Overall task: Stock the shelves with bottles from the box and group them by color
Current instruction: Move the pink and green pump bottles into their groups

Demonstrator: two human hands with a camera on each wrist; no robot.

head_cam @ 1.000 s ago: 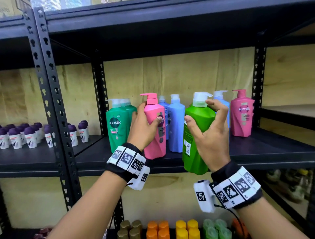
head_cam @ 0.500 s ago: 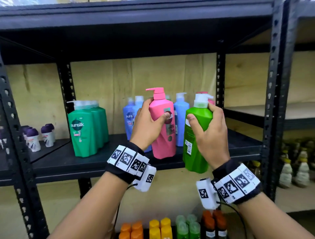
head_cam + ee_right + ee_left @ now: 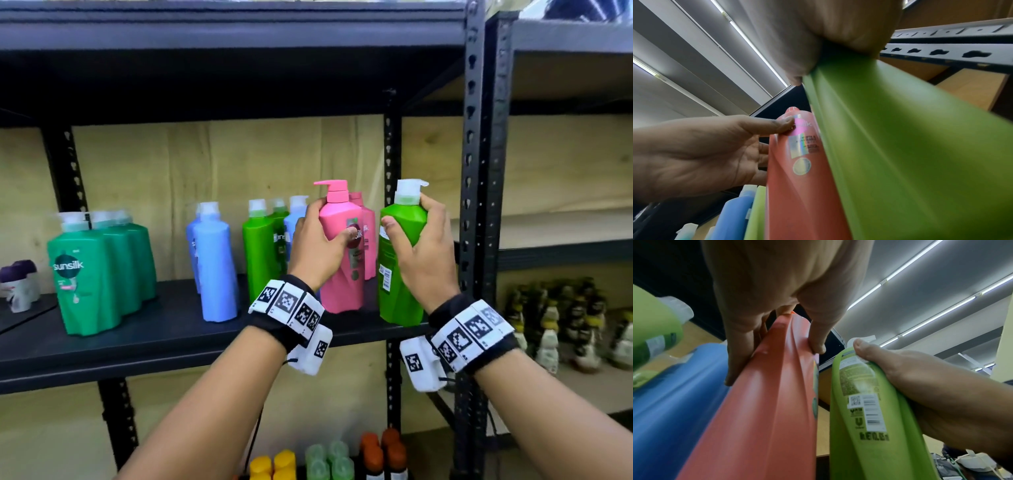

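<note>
My left hand point(image 3: 318, 246) grips a pink pump bottle point(image 3: 342, 274) by its shoulder, upright at the right end of the black shelf point(image 3: 164, 339), in front of another pink bottle point(image 3: 368, 236). My right hand point(image 3: 424, 253) grips a light green pump bottle point(image 3: 399, 281) beside it, at the shelf's front edge. In the left wrist view my left hand point(image 3: 777, 337) wraps the pink bottle point(image 3: 764, 410), the green bottle point(image 3: 869, 426) to its right. The right wrist view shows the green bottle point(image 3: 910, 146) close up and the pink bottle point(image 3: 797, 178) with left-hand fingers point(image 3: 777, 126) on it.
Dark green bottles point(image 3: 92, 270) stand at the shelf's left, blue bottles point(image 3: 215, 260) in the middle, then light green bottles point(image 3: 262, 246) and another blue one. A black upright post point(image 3: 474, 205) rises right of my right hand. Small bottles fill the lower shelves point(image 3: 342, 459).
Both hands and their bottles have shifted right along the shelf, past the blue bottles. The pink bottle now stands close before the other pink one, near the right post.
</note>
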